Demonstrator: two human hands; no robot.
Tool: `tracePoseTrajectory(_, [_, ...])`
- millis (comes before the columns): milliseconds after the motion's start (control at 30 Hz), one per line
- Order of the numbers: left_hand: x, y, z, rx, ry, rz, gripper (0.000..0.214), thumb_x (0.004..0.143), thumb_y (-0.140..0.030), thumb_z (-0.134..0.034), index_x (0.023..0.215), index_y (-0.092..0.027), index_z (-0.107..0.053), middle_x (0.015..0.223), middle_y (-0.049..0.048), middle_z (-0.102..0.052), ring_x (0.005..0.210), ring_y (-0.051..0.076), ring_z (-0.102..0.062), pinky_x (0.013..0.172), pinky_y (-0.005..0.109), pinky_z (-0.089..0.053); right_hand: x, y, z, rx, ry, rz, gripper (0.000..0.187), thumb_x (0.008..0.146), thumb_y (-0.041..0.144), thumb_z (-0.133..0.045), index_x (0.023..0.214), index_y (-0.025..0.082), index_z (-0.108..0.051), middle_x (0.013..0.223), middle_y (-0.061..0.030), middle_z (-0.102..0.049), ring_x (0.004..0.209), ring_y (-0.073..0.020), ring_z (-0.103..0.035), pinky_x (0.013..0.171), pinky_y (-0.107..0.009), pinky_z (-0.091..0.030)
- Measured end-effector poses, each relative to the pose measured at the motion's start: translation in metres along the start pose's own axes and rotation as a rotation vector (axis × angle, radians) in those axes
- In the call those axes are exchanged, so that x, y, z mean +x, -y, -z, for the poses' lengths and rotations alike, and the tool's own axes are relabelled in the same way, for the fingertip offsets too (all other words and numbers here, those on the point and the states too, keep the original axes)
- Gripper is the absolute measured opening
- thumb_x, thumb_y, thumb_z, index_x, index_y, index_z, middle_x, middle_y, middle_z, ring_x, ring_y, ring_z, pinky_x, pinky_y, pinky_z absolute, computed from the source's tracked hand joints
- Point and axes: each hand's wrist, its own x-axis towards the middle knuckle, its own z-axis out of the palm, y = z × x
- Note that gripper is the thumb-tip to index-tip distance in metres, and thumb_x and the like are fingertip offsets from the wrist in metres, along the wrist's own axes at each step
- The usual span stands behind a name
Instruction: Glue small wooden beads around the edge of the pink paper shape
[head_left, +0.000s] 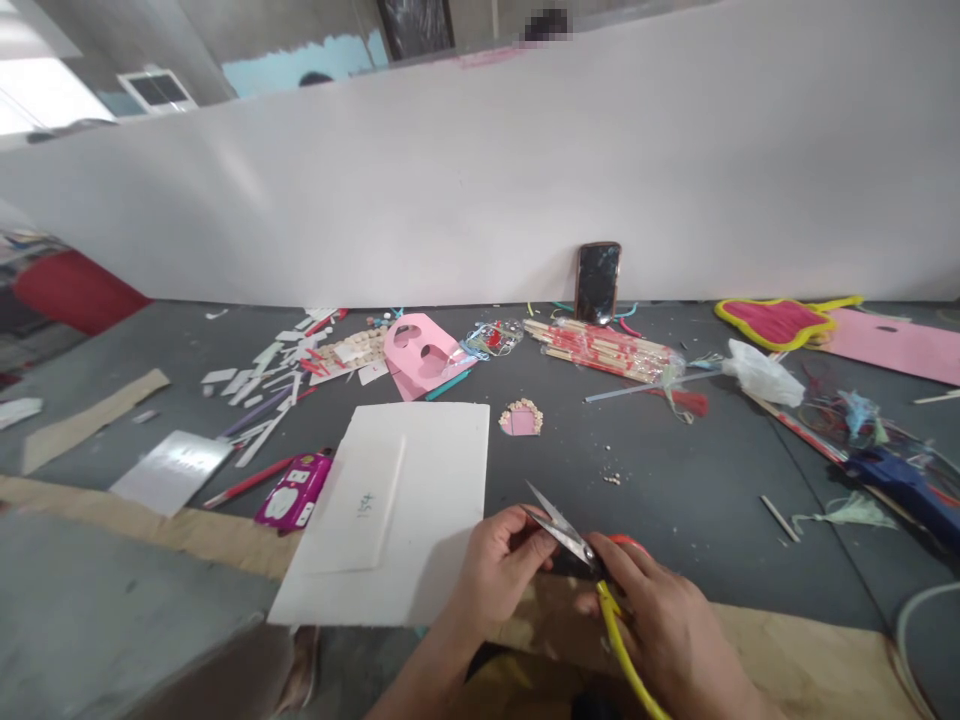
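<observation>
My right hand (667,625) is closed round a pair of scissors (561,530) with orange handles, blades open and pointing up-left. A yellow cord (626,655) runs from the blades down under that hand. My left hand (501,560) pinches something small at the blades; what it holds is hidden by the fingers. A white foam sheet (405,500) lies just left of my left hand. A small pink beaded piece (521,417) sits on the dark table beyond the hands.
A phone (598,280) leans on the white wall. A bundle of red and wooden sticks (607,350), a pink cut card (420,355), paper scraps (262,385), a purple packet (294,490), a blue glue gun (904,485) and a pink-yellow shape (780,322) lie around.
</observation>
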Motion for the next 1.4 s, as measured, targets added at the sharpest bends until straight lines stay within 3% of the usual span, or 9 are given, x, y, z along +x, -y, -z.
tracePoseTrajectory(300, [-0.002, 0.001, -0.002, 0.012, -0.053, -0.091, 0.021, 0.079, -0.036, -0.064, 0.074, -0.016, -0.065, 0.067, 0.0022, -0.063, 0.058, 0.013, -0.057, 0.057, 0.023, -0.046, -0.002, 0.0, 0.0, 0.022, 0.028, -0.023, 0.047, 0.079, 0.027, -0.056, 0.124, 0.018, -0.049, 0.103, -0.0128, -0.065, 0.093, -0.0262, -0.065, 0.072, -0.036, -0.056])
tracePoseTrajectory(600, [-0.005, -0.008, 0.002, 0.039, 0.025, -0.118, 0.024, 0.081, -0.034, -0.063, 0.066, -0.015, -0.068, 0.064, 0.0028, -0.06, 0.058, 0.012, -0.053, 0.053, 0.02, -0.042, -0.004, -0.001, 0.002, 0.068, 0.038, 0.006, 0.051, 0.08, 0.036, -0.059, 0.126, 0.016, -0.047, 0.106, -0.0142, -0.064, 0.097, -0.027, -0.063, 0.074, -0.037, -0.057])
tracePoseTrajectory(767, [-0.005, -0.008, 0.001, -0.018, 0.003, -0.076, 0.024, 0.078, -0.037, -0.066, 0.071, -0.015, -0.068, 0.065, 0.0026, -0.061, 0.058, 0.012, -0.054, 0.053, 0.021, -0.042, -0.004, -0.001, 0.005, 0.012, 0.046, -0.003, 0.052, 0.08, 0.036, -0.061, 0.126, 0.016, -0.049, 0.106, -0.014, -0.065, 0.098, -0.0284, -0.063, 0.074, -0.039, -0.057])
tracePoseTrajectory(1067, [-0.004, -0.005, 0.001, -0.033, 0.022, -0.064, 0.025, 0.077, -0.038, -0.066, 0.072, -0.014, -0.066, 0.064, 0.0017, -0.059, 0.061, 0.013, -0.054, 0.057, 0.022, -0.041, -0.004, 0.001, 0.003, -0.016, 0.009, 0.046, 0.048, 0.081, 0.035, -0.059, 0.122, 0.012, -0.05, 0.102, -0.0154, -0.067, 0.093, -0.0272, -0.066, 0.071, -0.037, -0.058])
tracePoseTrajectory(1200, [-0.003, -0.005, 0.002, 0.006, 0.041, -0.106, 0.022, 0.079, -0.035, -0.063, 0.071, -0.014, -0.065, 0.065, 0.0015, -0.059, 0.062, 0.013, -0.054, 0.059, 0.021, -0.042, -0.004, 0.003, -0.001, -0.012, -0.041, 0.063, 0.039, 0.085, 0.027, -0.05, 0.122, 0.012, -0.049, 0.1, -0.0147, -0.068, 0.085, -0.0235, -0.069, 0.065, -0.031, -0.058])
tracePoseTrajectory(1400, [-0.004, -0.003, 0.002, 0.062, 0.039, -0.117, 0.021, 0.083, -0.033, -0.06, 0.075, -0.015, -0.066, 0.067, 0.0016, -0.06, 0.064, 0.013, -0.054, 0.06, 0.021, -0.041, -0.002, 0.003, 0.0, -0.005, -0.047, 0.092, 0.034, 0.092, 0.032, -0.041, 0.118, 0.011, -0.051, 0.097, -0.0143, -0.07, 0.075, -0.0222, -0.071, 0.059, -0.03, -0.058])
